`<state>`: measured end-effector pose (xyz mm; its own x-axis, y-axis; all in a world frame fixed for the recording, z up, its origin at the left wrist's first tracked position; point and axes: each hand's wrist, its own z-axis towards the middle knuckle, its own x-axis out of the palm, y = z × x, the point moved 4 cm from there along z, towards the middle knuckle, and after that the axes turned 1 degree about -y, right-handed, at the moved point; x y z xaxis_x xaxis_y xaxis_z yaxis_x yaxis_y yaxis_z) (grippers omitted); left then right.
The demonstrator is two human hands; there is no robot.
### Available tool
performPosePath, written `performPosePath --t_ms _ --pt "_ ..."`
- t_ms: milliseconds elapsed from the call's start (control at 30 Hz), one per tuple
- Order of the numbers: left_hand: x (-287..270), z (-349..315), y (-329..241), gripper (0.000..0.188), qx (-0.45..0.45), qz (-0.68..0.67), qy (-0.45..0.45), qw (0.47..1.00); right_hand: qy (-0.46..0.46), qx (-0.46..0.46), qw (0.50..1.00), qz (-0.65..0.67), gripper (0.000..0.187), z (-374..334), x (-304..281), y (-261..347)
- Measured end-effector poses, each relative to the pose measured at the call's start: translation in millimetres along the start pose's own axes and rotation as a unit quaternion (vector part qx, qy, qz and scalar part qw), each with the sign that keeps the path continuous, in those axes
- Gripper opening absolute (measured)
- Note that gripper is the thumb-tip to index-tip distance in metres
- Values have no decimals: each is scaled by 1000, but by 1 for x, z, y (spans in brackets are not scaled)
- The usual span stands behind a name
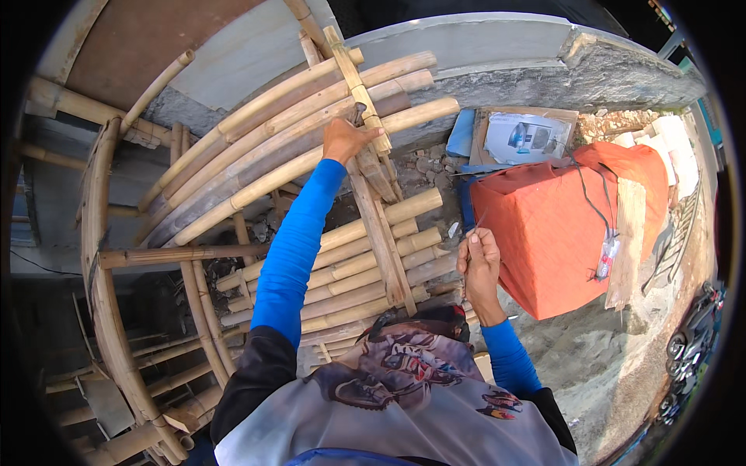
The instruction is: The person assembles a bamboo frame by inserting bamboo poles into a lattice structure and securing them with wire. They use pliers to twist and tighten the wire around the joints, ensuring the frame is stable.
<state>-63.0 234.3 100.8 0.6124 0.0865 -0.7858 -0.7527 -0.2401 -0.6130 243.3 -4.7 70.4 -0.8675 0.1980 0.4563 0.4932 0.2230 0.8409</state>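
L hand (pixel 343 141) curled on dark piece (pixel 357 114) (tool? can't tell) against far bamboo strip (pixel 362 97), R hand (pixel 482 268) pinching thin strand (pixel 484 216) nearer, right; strip prob stiff, light-ish, slick, best gripped mid-length.

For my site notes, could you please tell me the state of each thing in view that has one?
Long yellowish bamboo poles: laid side by side
Bare left hand: curled at a dark metal-looking piece, grip unclear
Bare right hand: closed, apparently pinching a thin dark strand
Orange fabric cover: draped over something bulky
Small clear plastic bag: against the orange cover, contents unclear
Dark motorbikes: parked
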Motion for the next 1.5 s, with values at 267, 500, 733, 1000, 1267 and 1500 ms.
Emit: performPosePath --t_ms 267,500,733,1000,1267,1500 --pt "41 -10 -35 66 -72 37 50 995 -6 19 1000 6 15 40 -7 -22" --pt "52 -7 -8 57 -31 31 -26 999 4 7 1000 -1 14 52 -31 0" --pt "48 -13 -21 66 -69 68 -19 995 32 -24 998 44 14 55 -34 38" --pt "46 -17 -16 65 -47 66 -51 995 51 -33 998 -25 15 51 -62 16" --pt "37 -27 11 82 -31 37 -137 989 137 -102 975 -142 20 95 -18 27" --pt "-15 32 21 44 9 146 -181 973 91 -147 957 -235 28 129 9 56"
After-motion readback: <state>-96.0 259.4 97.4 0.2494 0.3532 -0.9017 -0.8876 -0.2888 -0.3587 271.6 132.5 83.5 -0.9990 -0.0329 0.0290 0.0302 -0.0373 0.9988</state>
